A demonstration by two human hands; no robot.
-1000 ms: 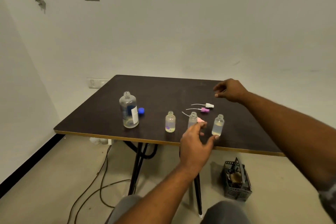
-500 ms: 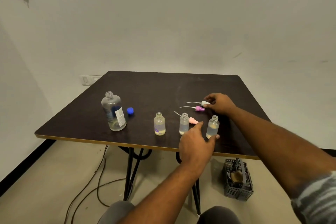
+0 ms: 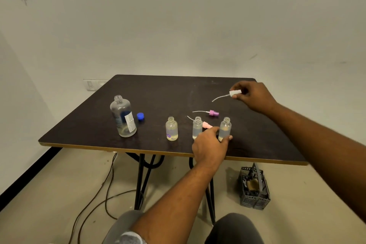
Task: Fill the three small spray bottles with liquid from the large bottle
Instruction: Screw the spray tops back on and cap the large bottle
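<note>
Now both hands grip: left hand (image 3: 210, 144) holds the rightmost small bottle (image 3: 225, 128), right hand (image 3: 251, 97) pinches a white spray head (image 3: 235, 92).
Leftward on the dark table (image 3: 158, 93) stand the middle small bottle (image 3: 197, 128), the left small bottle (image 3: 172, 129) and the uncapped large bottle (image 3: 123, 117) — grey basket (image 3: 254, 190) on the beige floor (image 3: 59, 184), white wall (image 3: 178, 25) behind.

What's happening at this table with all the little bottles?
A person's right hand pinches a white spray top above the table. The left hand holds the rightmost small bottle. All three small bottles stand open with some liquid. The purple spray top and the pink spray top lie on the table; the large bottle stands uncapped beside its blue cap.
</note>
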